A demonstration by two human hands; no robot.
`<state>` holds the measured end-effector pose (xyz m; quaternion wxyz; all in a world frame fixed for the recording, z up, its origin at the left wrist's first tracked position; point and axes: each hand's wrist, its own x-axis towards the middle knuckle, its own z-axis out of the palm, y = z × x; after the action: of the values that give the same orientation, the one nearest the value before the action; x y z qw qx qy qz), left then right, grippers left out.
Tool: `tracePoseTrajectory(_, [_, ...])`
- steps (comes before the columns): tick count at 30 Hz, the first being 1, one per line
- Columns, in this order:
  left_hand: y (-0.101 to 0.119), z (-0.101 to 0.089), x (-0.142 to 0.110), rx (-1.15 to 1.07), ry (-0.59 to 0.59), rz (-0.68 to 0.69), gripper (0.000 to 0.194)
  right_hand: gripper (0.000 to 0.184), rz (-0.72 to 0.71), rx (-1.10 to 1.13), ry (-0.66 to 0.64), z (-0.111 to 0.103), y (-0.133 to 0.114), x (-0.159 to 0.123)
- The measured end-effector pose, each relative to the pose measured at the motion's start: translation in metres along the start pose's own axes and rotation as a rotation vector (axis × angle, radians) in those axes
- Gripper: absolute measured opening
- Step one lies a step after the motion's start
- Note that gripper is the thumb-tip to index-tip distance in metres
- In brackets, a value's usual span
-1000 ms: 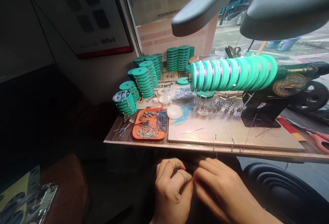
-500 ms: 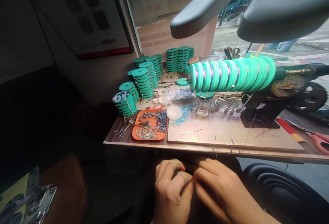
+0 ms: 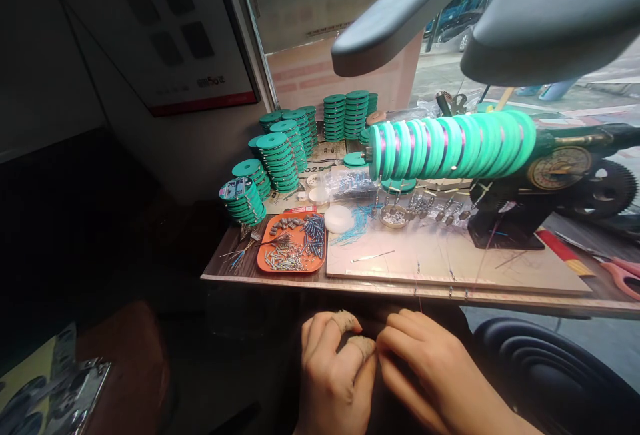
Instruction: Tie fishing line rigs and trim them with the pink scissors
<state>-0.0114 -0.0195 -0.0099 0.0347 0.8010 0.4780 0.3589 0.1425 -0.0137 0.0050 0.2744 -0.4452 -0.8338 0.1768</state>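
Note:
My left hand point(image 3: 335, 372) is closed in a pinch, with tan tape wrapped round two of its fingers. Its thumb and index fingertip meet the fingertips of my right hand point(image 3: 425, 362), also pinched shut. A thin pinkish line point(image 3: 420, 303) runs over the table's front edge down to my right hand. Whatever sits between the left fingertips is too small to make out. Both hands are just in front of the table edge, below a pale board point(image 3: 385, 268). Above the board, a row of green spools point(image 3: 450, 145) wound with pink line sits on a black geared machine point(image 3: 515, 215).
An orange tray point(image 3: 261, 263) holds small metal and dark parts. Several stacks of green spools point(image 3: 277, 162) stand behind it. A white round lid point(image 3: 339, 219), blue strands point(image 3: 357, 223) and a small dish of beads point(image 3: 393, 216) lie nearby. Scissors point(image 3: 623, 275) rest at right; grey lamp arms point(image 3: 400, 22) hang overhead.
Almost nothing differs. My left hand has shifted very slightly, and both hands stay pinched together at the fingertips.

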Motion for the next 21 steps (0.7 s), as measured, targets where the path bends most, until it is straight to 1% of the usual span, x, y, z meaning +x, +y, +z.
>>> tracePoseTrajectory(11, [0.0000, -0.0030, 0.0025, 0.025, -0.020, 0.021, 0.015, 0.018, 0.018, 0.021, 0.002, 0.0002, 0.0003, -0.0004])
tracePoseTrajectory(17, [-0.0023, -0.0036, 0.0043, 0.025, -0.054, 0.060, 0.014, 0.015, 0.042, 0.028, -0.068, 0.0025, 0.0060, -0.0010])
tracePoseTrajectory(21, [-0.0039, -0.0051, 0.0049, 0.029, -0.088, 0.073, 0.014, 0.016, 0.046, 0.032, -0.075, 0.0030, 0.0070, -0.0001])
